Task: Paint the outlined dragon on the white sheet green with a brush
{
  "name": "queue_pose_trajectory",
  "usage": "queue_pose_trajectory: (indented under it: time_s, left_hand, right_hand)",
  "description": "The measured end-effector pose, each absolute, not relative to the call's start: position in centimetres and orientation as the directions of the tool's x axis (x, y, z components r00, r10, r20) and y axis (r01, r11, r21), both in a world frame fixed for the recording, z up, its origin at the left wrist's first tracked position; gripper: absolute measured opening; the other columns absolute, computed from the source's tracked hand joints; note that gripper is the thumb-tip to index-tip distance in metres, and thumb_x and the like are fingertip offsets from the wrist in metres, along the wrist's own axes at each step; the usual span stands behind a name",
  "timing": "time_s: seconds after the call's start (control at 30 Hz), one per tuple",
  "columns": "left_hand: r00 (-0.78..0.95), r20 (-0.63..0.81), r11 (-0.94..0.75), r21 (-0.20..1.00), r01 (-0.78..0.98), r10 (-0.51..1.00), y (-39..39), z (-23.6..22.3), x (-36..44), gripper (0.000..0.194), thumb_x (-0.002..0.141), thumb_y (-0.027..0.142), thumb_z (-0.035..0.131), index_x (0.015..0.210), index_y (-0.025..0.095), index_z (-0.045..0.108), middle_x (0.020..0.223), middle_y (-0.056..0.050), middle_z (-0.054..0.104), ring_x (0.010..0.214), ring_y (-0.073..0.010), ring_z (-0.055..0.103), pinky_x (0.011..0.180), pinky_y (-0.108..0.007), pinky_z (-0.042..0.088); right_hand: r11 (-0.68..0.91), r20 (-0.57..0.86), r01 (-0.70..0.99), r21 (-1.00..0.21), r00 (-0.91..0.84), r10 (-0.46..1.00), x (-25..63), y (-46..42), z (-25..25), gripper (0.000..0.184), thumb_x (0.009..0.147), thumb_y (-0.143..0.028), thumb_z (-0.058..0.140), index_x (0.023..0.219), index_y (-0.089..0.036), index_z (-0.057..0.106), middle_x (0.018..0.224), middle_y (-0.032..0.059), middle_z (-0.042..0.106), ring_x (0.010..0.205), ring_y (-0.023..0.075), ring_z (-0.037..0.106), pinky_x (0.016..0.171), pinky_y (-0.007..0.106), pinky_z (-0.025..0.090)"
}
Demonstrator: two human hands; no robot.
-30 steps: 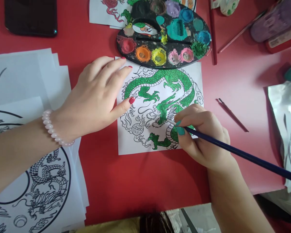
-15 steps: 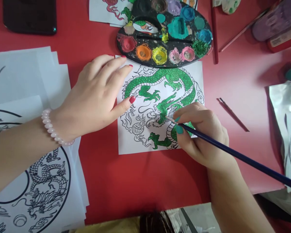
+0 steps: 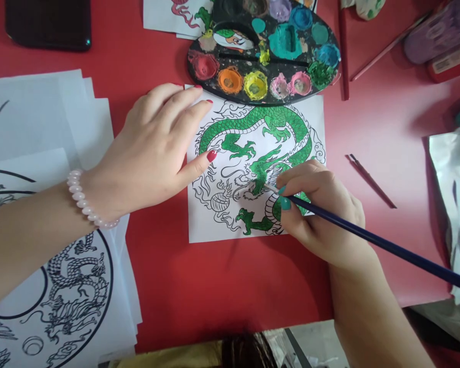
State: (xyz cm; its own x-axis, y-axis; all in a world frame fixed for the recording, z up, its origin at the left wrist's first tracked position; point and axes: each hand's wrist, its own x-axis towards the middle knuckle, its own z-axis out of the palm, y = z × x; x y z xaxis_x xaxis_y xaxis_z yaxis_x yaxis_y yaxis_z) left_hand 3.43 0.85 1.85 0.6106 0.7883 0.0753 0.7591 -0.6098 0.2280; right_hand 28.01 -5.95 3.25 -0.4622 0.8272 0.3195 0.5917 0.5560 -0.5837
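Note:
A dragon drawing [image 3: 237, 174] on white paper lies on the red table, its body, legs and much of its head painted green. My right hand [image 3: 322, 214] grips a dark blue paintbrush [image 3: 352, 230] near its tip, with the bristles at the dragon's head. My left hand [image 3: 157, 143] rests flat with fingers spread, fingertips and thumb on the paper's left edge. Just above, a black paint palette [image 3: 230, 57] with several coloured wells overlaps the paper's top edge. The part of the drawing under my right hand is hidden.
Stacked printed sheets [image 3: 88, 296] lie under my left forearm. A dark phone [image 3: 48, 25] is at the top left. On the right are a small thin brush [image 3: 371, 181], a purple paint bottle [image 3: 437, 33], a red bottle [image 3: 452, 61] and a silvery sheet [image 3: 440, 168]. The table's front edge runs below.
The whole view has shifted slightly. My right hand makes small brush movements at the dragon's head; my left hand stays in place on the paper.

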Motion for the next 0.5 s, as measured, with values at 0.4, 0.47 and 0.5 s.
queue_pose_trajectory:
  time_s: [0.4, 0.47, 0.5]
  left_hand:
    - [0.608, 0.068, -0.604, 0.252, 0.757, 0.791, 0.84, 2.04, 3.41, 0.061, 0.092, 0.043, 0.038, 0.138, 0.003, 0.033, 0.147, -0.017, 0.033, 0.134, -0.0348, 0.028, 0.113, -0.050, 0.023]
    - [0.613, 0.072, -0.609, 0.251, 0.752, 0.787, 0.86, 1.96, 3.38, 0.062, 0.092, 0.044, 0.038, 0.138, 0.004, 0.033, 0.146, -0.016, 0.033, 0.134, -0.0350, 0.028, 0.113, -0.051, 0.023]
    - [0.613, 0.077, -0.610, 0.253, 0.751, 0.787, 0.88, 1.92, 3.36, 0.062, 0.092, 0.044, 0.038, 0.138, 0.004, 0.033, 0.146, -0.016, 0.033, 0.134, -0.0348, 0.028, 0.113, -0.051, 0.023]
  right_hand:
    - [0.557, 0.331, 0.594, -0.580, -0.453, 0.828, 28.00, -5.92, 3.23, 0.027, 0.071, -0.001, 0.048, 0.088, -0.022, 0.043, 0.079, 0.0025, 0.053, 0.075, 0.0159, 0.055, 0.063, 0.031, 0.046]
    - [0.554, 0.340, 0.584, -0.593, -0.442, 0.830, 28.03, -5.95, 3.22, 0.029, 0.071, 0.000, 0.048, 0.089, -0.022, 0.043, 0.081, 0.0034, 0.054, 0.075, 0.0157, 0.054, 0.063, 0.031, 0.046]
    - [0.555, 0.339, 0.581, -0.595, -0.444, 0.829, 28.02, -5.95, 3.21, 0.029, 0.071, 0.000, 0.048, 0.089, -0.022, 0.043, 0.082, 0.0037, 0.054, 0.076, 0.0159, 0.054, 0.064, 0.032, 0.046]
